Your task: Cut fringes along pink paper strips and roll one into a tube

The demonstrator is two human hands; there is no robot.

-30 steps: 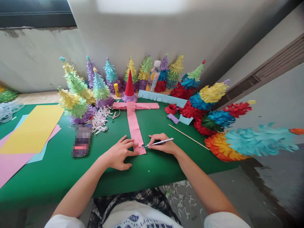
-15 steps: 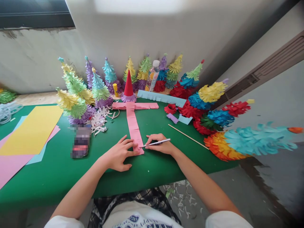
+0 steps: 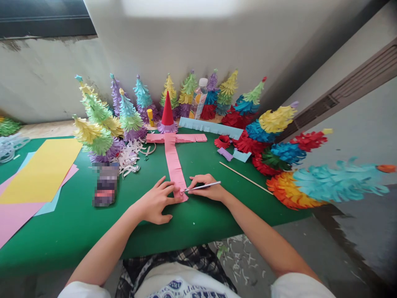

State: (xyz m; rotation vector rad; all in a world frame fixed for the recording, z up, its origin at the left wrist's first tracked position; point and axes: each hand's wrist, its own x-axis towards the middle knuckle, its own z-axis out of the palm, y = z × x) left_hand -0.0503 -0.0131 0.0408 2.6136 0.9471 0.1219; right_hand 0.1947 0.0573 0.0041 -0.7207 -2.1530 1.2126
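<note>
A pink fringed paper strip (image 3: 174, 163) runs lengthwise down the green table towards me. My left hand (image 3: 158, 200) lies with its fingers spread, the fingertips pressing on the strip's near end. Between the fingers of my right hand (image 3: 206, 188) is a slim silver pen (image 3: 204, 186), its tip at the strip's near right edge. A second pink strip (image 3: 192, 138) lies crosswise at the far end of the first. Just beyond stands a red paper cone (image 3: 168, 111) with a purple fringe round its base.
Several fringed paper trees (image 3: 101, 107) stand along the back and right. A bottle (image 3: 198, 99), a yellow glue stick (image 3: 150, 117), a light-blue strip (image 3: 211, 128), a wooden stick (image 3: 246, 178), paper scraps (image 3: 128, 157), a blurred-out object (image 3: 105, 184) and yellow sheets (image 3: 43, 169) surround the strips.
My right hand and the pen have shifted slightly left along the near end of the strip. My left hand stays in place on the paper.
</note>
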